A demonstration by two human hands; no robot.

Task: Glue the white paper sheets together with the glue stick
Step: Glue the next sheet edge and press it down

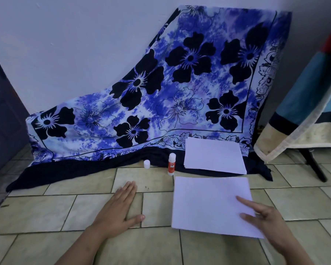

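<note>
Paper sheet point(208, 203) on tiled floor point(46, 213); floral cloth point(180, 83) against wall point(65, 44).

Glue stick point(171, 165), upright at front edge of floral cloth point(180, 83): red label, white print, too small and blurred to read. No other legible text.

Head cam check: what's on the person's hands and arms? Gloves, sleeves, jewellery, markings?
Nothing worn. The left hand and the right hand show no gloves, rings, watch or bracelets. The forearms are uncovered down to the frame's edge, so no sleeve is in view. No tattoos or other markings are visible.
</note>
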